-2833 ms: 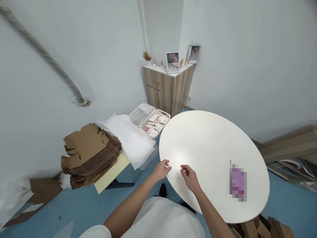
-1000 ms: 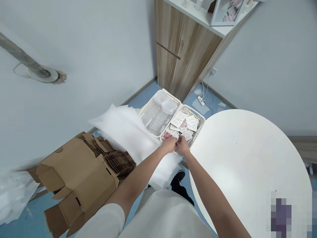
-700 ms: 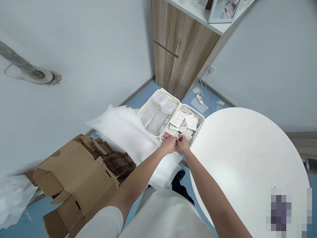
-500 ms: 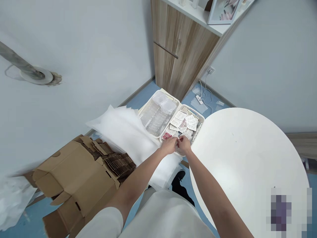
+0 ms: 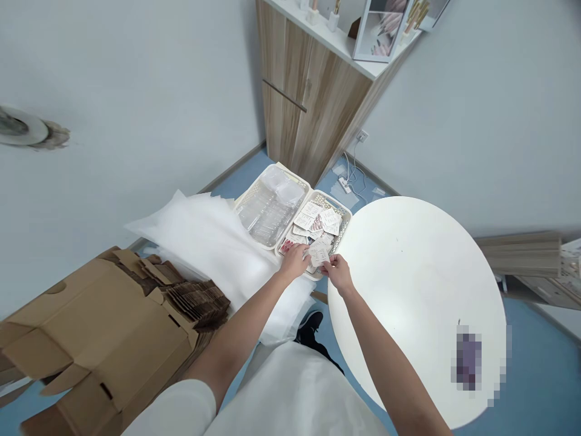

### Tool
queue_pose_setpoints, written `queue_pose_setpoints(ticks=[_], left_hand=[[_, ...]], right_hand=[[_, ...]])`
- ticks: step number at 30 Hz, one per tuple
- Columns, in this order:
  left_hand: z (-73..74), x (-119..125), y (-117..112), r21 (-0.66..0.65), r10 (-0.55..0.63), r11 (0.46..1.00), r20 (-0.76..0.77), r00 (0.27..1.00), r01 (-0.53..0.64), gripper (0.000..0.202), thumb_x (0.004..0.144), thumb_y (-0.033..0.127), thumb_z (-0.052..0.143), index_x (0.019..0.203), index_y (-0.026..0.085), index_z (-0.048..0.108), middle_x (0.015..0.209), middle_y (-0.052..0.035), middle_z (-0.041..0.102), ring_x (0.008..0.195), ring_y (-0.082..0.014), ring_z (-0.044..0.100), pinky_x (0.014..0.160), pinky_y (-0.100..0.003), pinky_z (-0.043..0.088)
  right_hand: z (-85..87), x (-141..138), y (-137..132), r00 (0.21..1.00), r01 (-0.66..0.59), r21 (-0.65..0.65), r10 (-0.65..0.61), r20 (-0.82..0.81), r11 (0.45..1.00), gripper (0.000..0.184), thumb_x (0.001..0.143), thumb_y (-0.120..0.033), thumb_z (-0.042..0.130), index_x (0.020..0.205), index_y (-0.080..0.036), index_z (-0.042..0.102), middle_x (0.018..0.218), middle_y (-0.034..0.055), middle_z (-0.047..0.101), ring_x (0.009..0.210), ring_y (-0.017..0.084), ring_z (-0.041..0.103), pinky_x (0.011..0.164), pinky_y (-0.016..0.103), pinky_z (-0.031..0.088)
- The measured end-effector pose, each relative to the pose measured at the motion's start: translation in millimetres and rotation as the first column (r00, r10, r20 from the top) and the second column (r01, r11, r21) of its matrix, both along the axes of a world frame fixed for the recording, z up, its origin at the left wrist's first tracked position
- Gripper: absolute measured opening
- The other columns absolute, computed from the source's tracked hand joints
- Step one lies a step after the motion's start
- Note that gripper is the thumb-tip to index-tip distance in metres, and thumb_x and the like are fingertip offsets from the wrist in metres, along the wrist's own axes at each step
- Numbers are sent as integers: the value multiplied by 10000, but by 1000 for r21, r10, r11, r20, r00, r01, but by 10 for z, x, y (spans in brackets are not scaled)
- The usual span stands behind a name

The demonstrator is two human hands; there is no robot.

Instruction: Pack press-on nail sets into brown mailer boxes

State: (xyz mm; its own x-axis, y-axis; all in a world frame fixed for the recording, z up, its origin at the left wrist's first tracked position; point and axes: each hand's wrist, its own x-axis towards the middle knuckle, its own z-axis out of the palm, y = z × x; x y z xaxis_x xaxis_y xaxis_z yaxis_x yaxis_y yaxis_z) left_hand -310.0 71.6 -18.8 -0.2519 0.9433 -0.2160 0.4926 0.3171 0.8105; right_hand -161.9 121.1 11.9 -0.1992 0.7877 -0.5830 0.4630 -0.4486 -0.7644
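My right hand point(image 5: 339, 272) pinches the right edge of a white printed card point(image 5: 319, 254) between thumb and fingers. At the card's opposite edge, my left hand point(image 5: 295, 262) has its fingers curled against it. Both hands are over the near end of a cream perforated basket point(image 5: 347, 219). Inside lies a loose pile of small printed cards point(image 5: 316, 220), some with pictures of painted nails. Beside it, a second cream basket point(image 5: 241, 200) holds clear plastic cases point(image 5: 269, 219).
White foam sheets point(image 5: 200, 227) lie left of the baskets. Flattened brown cardboard boxes point(image 5: 122, 327) are stacked at lower left. A round white table point(image 5: 408, 272) stands right. Behind are a wood-grain cabinet point(image 5: 313, 91) and a power strip point(image 5: 345, 184) on the floor.
My hands were close together over the basket's near end; now they are apart, with a card spread flat between them. The camera view has turned right.
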Motion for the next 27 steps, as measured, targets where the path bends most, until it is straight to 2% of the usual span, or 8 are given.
queue_pose_setpoints(ticks=[4,8,12,17,20,24,27], left_hand=[[95,121,2,49,53,997,145,988,-61,247,743,198,496,979,169,561,976,-64,595,805,-158,574,797,-307,429],[218,299,-33,79,72,992,328,942,-103,203,764,246,473,906,155,585,798,-39,634,720,-139,587,679,-254,464],[336,567,-107,108,16,992,444,896,-71,205,750,286,489,850,140,594,763,-39,633,690,-134,588,651,-249,470],[490,1102,-247,117,-59,993,493,868,1,240,744,314,508,879,135,594,765,-49,630,706,-142,592,668,-271,473],[570,1493,-350,81,-78,996,457,886,46,247,746,300,508,923,140,572,732,-35,615,678,-132,590,652,-264,469],[634,2003,-468,54,-74,997,411,909,57,278,746,273,498,1004,169,502,672,7,581,626,-112,587,627,-247,454],[666,2346,-517,20,-108,994,430,897,110,197,727,253,512,906,173,497,650,12,582,602,-114,590,599,-243,440]], right_hand=[[171,115,-116,975,77,-127,-102,-198,989,240,654,-321,590,701,-221,376,681,8,609,717,171,629,651,309,515],[305,328,-236,943,46,-219,-115,-312,975,277,621,-323,648,689,-208,405,705,22,625,773,183,630,661,306,515],[408,691,-371,914,17,-257,-120,-389,966,281,606,-312,673,677,-198,425,731,24,629,772,171,628,683,305,506],[542,1342,-556,926,-19,-151,-40,-376,988,300,583,-348,676,669,-189,437,751,8,619,744,144,609,690,294,483],[582,1785,-675,944,-17,-99,-17,-330,995,304,579,-379,668,681,-185,458,765,5,608,705,133,599,654,284,472],[547,2336,-819,935,45,-76,-69,-348,996,295,591,-389,658,694,-185,470,702,-13,582,649,127,593,623,280,463],[497,2689,-895,908,127,-77,-147,-392,989,302,600,-397,653,714,-189,467,670,-11,579,638,138,600,629,293,468]])
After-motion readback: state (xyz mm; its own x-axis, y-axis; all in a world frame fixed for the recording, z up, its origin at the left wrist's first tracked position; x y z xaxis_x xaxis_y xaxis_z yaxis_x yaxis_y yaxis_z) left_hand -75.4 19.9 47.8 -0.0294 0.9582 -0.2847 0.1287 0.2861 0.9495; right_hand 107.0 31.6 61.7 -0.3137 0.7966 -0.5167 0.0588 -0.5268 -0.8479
